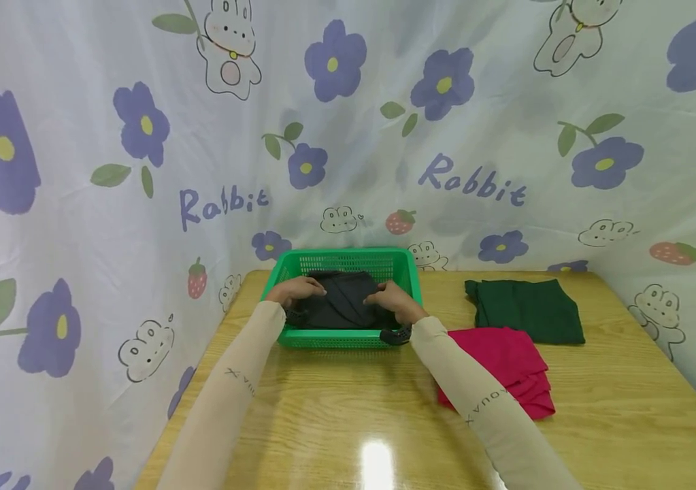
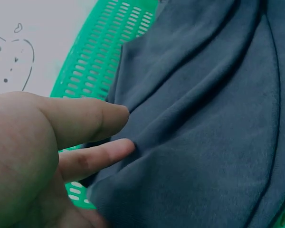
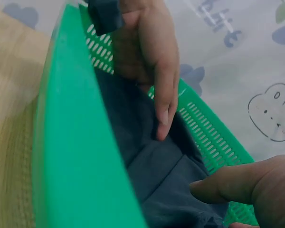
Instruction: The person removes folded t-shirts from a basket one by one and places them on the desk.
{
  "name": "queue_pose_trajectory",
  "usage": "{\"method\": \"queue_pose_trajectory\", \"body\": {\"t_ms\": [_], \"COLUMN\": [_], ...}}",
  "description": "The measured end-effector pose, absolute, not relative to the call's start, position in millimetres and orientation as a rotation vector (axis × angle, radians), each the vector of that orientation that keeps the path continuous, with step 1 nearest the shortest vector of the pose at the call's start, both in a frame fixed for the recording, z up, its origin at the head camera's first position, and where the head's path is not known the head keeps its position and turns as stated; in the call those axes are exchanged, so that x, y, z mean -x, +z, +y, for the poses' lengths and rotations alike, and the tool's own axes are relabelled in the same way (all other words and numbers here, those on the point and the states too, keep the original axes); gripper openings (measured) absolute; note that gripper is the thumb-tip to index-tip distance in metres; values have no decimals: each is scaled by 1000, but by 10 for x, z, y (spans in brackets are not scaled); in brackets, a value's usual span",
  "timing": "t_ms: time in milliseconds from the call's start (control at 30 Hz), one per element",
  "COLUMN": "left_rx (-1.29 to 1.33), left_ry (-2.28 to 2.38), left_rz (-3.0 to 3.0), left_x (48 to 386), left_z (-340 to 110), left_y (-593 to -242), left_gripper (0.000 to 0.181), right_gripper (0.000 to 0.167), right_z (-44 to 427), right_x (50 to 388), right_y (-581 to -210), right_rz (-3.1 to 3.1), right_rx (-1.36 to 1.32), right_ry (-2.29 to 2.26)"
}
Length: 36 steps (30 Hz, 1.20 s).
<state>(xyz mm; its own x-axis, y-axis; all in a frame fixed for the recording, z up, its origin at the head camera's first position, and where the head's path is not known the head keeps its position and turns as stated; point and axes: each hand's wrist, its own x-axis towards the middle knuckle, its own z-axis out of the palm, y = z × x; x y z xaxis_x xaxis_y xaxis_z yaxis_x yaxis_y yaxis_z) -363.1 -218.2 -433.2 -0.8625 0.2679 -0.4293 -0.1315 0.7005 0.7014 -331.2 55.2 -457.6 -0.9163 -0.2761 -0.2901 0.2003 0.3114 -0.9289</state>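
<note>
A dark grey folded cloth (image 1: 341, 299) lies inside a green plastic basket (image 1: 348, 335), creased across its top. My left hand (image 1: 296, 290) reaches over the basket's left side. In the left wrist view its thumb and a finger (image 2: 104, 154) extend straight at the cloth's edge, with the other fingers hidden. Over the right side is my right hand (image 1: 394, 301), its thumb (image 3: 223, 183) held out straight above the cloth in the right wrist view. Most of that hand's fingers are out of sight there. Neither hand visibly pinches the fabric.
To the right of the basket, a dark green folded cloth (image 1: 528, 309) lies on the wooden table (image 1: 323, 422). A crimson folded cloth (image 1: 501, 364) lies nearer, partly under my right forearm. A patterned white curtain (image 1: 360, 136) hangs behind the basket.
</note>
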Motion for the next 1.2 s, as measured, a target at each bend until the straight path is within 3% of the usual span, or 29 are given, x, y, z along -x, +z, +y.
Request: {"method": "queue_pose_trajectory", "body": {"t_ms": [1200], "left_rx": [-164], "left_ry": [1175], "left_rz": [2448], "left_x": [3516], "left_z": [-2336], "left_y": [-4330], "left_gripper": [37], "right_gripper": [43], "right_z": [542], "right_x": [3256], "right_y": [-4526], "right_rz": [2238], "right_rx": [176], "right_ry": [-1751]}}
